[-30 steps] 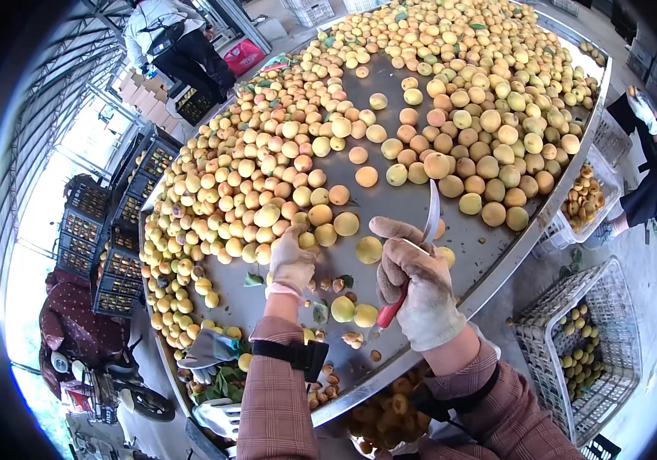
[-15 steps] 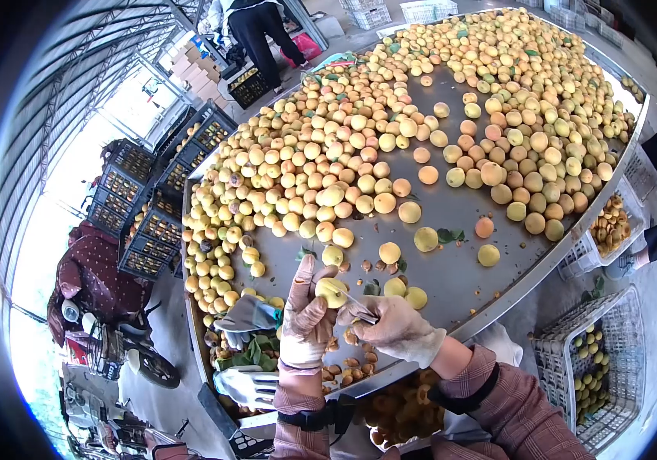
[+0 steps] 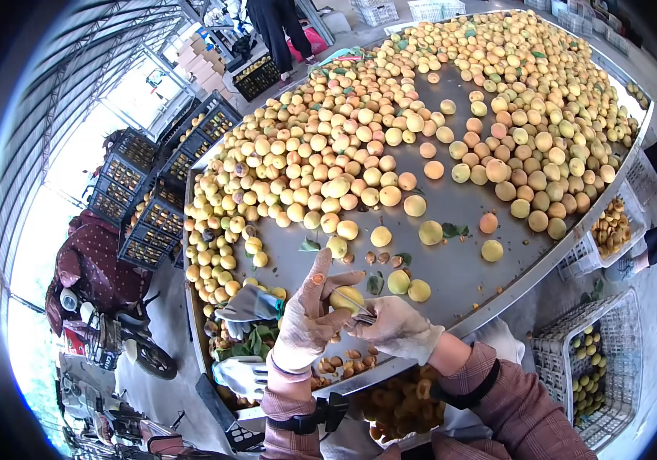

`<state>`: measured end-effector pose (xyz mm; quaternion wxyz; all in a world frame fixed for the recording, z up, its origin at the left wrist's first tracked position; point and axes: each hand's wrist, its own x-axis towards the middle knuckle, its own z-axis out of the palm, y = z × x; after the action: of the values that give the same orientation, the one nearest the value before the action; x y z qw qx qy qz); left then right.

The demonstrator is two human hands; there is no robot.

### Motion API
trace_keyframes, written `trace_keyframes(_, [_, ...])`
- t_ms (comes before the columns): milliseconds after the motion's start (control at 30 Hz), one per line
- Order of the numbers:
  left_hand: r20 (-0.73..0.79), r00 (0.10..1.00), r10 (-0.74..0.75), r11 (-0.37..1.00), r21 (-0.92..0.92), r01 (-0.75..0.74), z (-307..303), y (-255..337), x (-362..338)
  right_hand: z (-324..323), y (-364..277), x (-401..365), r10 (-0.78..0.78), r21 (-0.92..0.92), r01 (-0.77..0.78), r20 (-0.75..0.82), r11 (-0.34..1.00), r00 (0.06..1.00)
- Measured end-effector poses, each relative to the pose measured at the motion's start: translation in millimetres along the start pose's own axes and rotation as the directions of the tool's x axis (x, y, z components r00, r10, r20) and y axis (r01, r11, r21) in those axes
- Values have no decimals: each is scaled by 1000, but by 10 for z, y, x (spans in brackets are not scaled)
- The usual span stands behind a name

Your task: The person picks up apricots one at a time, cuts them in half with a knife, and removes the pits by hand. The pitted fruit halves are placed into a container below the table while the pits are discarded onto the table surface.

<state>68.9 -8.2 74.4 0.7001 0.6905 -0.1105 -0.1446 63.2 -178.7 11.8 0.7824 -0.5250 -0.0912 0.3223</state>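
Observation:
Both my hands wear pale work gloves and meet over the near edge of a metal sorting table [image 3: 451, 280]. My left hand [image 3: 303, 320] grips a yellow apricot [image 3: 348, 298], with its index finger pointing up. In my right hand [image 3: 399, 328] is a small knife [image 3: 361, 310], its thin blade against the apricot; the gloved fingers cover most of the handle. Beneath the hands lie opened apricot halves [image 3: 350, 363]. Whole apricots [image 3: 398, 282] and several brown pits [image 3: 378, 258] sit just beyond.
A large heap of apricots [image 3: 328, 165] spreads over the table. Loose gloves [image 3: 243, 377] and leaves lie at its near left. Below the edge is a container of cut apricots [image 3: 401, 406]. A plastic crate [image 3: 612, 360] stands right; stacked crates [image 3: 152, 222] and a motorbike [image 3: 118, 337] stand left.
My left hand has turned and tipped, its index finger now apart from the apricot. The apricot has shifted slightly right, closer to my right hand. The whole view has moved a little.

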Motion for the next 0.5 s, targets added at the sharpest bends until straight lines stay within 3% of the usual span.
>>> trace_keyframes(33, [-1, 1000, 2, 1000, 2, -2, 26, 25, 8, -11, 45, 30, -38, 160, 31, 40, 987, 998])
trace_keyframes(67, [-54, 998, 21, 996, -88, -26, 80, 39, 23, -10, 60, 45, -41, 158, 34, 43, 987, 998])
trace_keyframes(100, [-107, 994, 37, 983, -177, -56, 135, 44, 43, -12, 58, 55, -46, 122, 45, 3, 992, 999])
trace_keyframes(167, [-166, 986, 11, 987, -156, -37, 173, -66, 49, -13, 33, 54, -60, 84, 63, -46, 994, 997])
trace_keyframes(233, [-163, 979, -122, 974, -208, 87, 302, -93, -3, 7, 32, 40, -117, -215, 96, -86, 972, 989])
trace_keyframes(300, [-175, 977, -118, 963, -261, 70, 348, -2, -11, 0, 69, 18, -181, -103, 175, -52, 979, 982])
trace_keyframes(367, [-160, 987, -7, 957, 286, 53, 321, 44, 9, 36, -219, -96, -92, -71, 87, -72, 994, 993])
trace_keyframes(433, [-191, 978, -84, 970, 211, 124, 368, 128, -6, 1, -131, -37, -99, -69, 95, -61, 993, 993])
trace_keyframes(500, [-128, 992, -2, 941, 336, 46, 351, 196, 28, -44, -62, 17, -116, -79, 112, -46, 991, 992])
